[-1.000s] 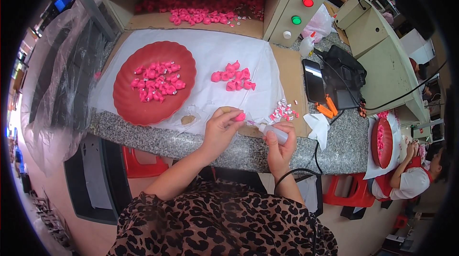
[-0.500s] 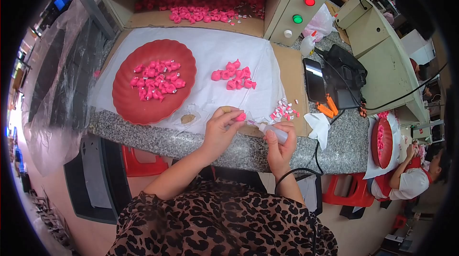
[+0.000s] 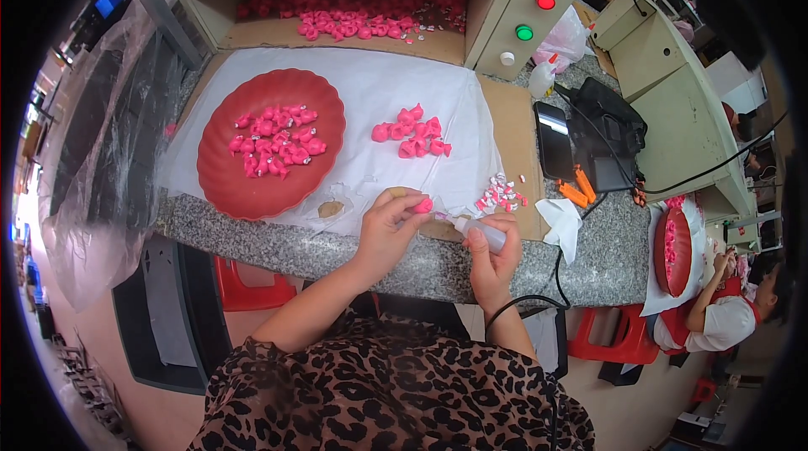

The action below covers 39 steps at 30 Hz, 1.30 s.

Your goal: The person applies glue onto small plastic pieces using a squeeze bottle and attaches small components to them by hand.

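Between the fingertips of my left hand [image 3: 387, 230] is a small pink figure piece [image 3: 423, 206], its exact kind too small to make out. My right hand [image 3: 495, 256] is closed around a translucent squeeze bottle [image 3: 486, 235], whose thin nozzle points left and ends close to the pink piece. Beyond my hands a loose group of pink pieces [image 3: 412, 133] lies on the white sheet [image 3: 353, 81]. To the left, a red scalloped plate [image 3: 223, 173] holds many pink pieces with small white parts. Small pink-and-white bits [image 3: 501, 193] are heaped just past my right hand.
A box-like machine [image 3: 505, 18] with a red and a green button stands behind, pink pieces inside its opening. On the right lie a phone [image 3: 552, 141], a black bag [image 3: 613, 123], orange pieces [image 3: 574, 192] and a white tissue [image 3: 560, 225]. A co-worker [image 3: 715, 316] sits at far right.
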{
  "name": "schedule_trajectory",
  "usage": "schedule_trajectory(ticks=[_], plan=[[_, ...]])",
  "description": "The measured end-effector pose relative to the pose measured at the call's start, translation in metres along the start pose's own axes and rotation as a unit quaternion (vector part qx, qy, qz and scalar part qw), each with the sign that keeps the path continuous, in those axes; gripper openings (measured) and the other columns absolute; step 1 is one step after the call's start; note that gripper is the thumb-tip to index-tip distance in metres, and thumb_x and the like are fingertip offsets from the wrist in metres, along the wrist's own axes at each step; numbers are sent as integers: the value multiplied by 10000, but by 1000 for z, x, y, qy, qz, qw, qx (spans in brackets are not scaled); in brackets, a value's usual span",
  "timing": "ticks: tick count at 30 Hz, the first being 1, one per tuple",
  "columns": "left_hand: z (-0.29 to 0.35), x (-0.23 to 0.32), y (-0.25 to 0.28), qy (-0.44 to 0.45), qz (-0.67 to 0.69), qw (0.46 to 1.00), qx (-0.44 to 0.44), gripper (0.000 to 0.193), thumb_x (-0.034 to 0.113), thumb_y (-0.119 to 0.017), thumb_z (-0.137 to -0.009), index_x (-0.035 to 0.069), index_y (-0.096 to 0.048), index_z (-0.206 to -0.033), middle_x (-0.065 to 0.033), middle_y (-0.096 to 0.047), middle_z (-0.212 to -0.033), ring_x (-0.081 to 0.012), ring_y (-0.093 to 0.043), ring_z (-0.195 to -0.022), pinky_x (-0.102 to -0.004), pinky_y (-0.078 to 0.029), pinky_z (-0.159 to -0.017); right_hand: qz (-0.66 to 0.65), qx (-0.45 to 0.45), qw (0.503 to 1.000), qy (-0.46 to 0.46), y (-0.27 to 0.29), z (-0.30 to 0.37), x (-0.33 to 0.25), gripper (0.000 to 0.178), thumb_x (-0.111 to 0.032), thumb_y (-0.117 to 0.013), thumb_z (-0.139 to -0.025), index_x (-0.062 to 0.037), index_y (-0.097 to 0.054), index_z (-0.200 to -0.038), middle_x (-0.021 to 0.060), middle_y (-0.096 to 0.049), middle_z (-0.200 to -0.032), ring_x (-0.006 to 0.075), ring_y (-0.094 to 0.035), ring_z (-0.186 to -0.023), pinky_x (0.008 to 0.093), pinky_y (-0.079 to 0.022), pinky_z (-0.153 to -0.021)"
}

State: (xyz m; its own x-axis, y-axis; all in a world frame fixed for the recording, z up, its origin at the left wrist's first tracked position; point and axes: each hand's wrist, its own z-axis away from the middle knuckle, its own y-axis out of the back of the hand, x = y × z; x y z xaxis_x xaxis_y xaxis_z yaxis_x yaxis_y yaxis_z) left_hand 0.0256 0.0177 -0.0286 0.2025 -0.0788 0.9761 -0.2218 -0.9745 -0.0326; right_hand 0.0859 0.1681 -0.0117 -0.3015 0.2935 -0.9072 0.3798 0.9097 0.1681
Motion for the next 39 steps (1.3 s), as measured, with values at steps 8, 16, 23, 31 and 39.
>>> schedule_trajectory(ticks=[8, 16, 23, 31, 39], plan=[[0, 4, 3, 21, 3, 999, -38, 198, -14, -564, -755, -14, -543, -952, -78, -514, -941, -135, -549, -813, -240, -469, -688, -62, -2, 997, -39, 1, -6, -10, 141, -90, -519, -818, -8, -420, -879, 68, -432, -871, 115, -490, -645, 213, -438, -568], [-4, 16, 10, 9, -83, 991, -103, 192, 9, -508, -791, -10, -522, -982, -74, -506, -925, -136, -511, -802, -233, -417, -693, -126, 11, 990, -63, 0, -8, -9, 164, -110, -533, -815, -17, -420, -890, 63, -444, -865, 115, -495, -641, 209, -429, -563], [-20, 27, 28, 72, -88, 959, -259, 283, 59, -419, -845, 20, -466, -1122, -97, -479, -907, -168, -496, -757, -255, -410, -710, -202, -1, 974, -106, 9, -18, -13, 153, -104, -538, -808, -19, -432, -878, 61, -445, -858, 111, -489, -637, 216, -423, -555], [-23, 27, 35, 91, -83, 940, -317, 336, 40, -391, -855, 32, -420, -1189, -96, -456, -973, -161, -496, -776, -257, -419, -739, -149, -64, 980, -117, 9, -23, -17, 161, -103, -541, -808, -8, -425, -868, 64, -430, -879, 107, -490, -671, 223, -425, -599], [-23, 26, 36, 98, -69, 937, -329, 334, 64, -372, -881, 40, -405, -1212, -92, -446, -996, -158, -480, -876, -258, -415, -786, -114, -87, 984, -104, 10, -25, -14, 166, -98, -543, -806, -7, -422, -873, 63, -428, -869, 105, -479, -688, 216, -415, -602]])
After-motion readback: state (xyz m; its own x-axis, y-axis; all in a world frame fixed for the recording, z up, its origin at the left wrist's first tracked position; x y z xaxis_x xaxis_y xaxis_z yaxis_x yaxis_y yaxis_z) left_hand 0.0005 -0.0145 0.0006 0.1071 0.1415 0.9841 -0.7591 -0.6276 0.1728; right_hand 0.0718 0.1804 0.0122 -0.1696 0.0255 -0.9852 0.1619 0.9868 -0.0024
